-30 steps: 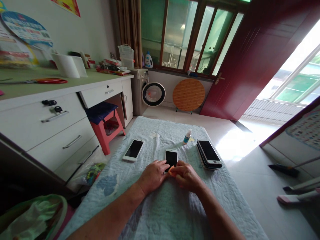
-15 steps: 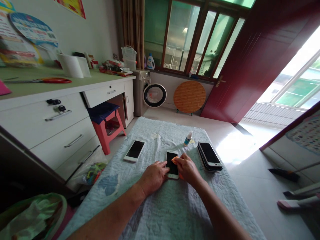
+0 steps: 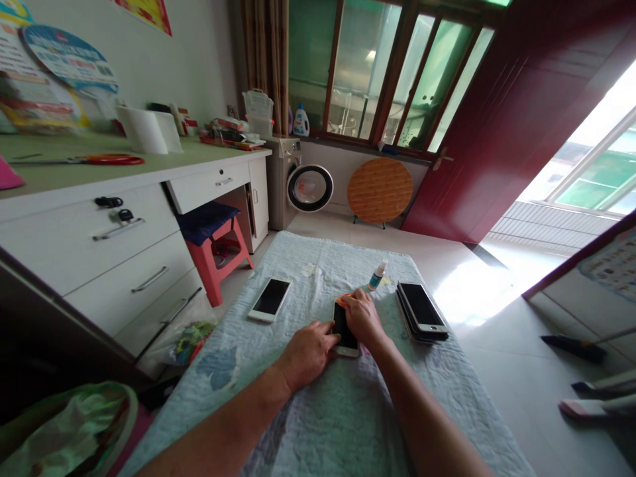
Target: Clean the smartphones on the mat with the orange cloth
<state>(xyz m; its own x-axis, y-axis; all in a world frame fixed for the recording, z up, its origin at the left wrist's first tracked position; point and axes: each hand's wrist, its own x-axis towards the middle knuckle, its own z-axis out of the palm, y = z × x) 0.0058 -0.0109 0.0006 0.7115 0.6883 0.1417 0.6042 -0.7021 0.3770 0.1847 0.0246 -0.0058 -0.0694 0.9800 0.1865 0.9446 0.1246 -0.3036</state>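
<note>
On the pale quilted cover point(image 3: 318, 424), the white phone point(image 3: 344, 331) seems light, stiff, slick and breakable, best held by its edges, where my left hand point(image 3: 309, 350) presses, its closure unclear, while my right hand point(image 3: 364, 317) pinches an orange wipe point(image 3: 341, 300) over the far end.

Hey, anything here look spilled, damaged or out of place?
No spill stands out. Mildly odd: the washer door hangs open in the background, and the stacked devices at right don't line up. The middle phone is partly hidden, so I can't judge damage there.

1 red door point(image 3: 477, 132) stands near the daylit floor point(image 3: 462, 285).
</note>
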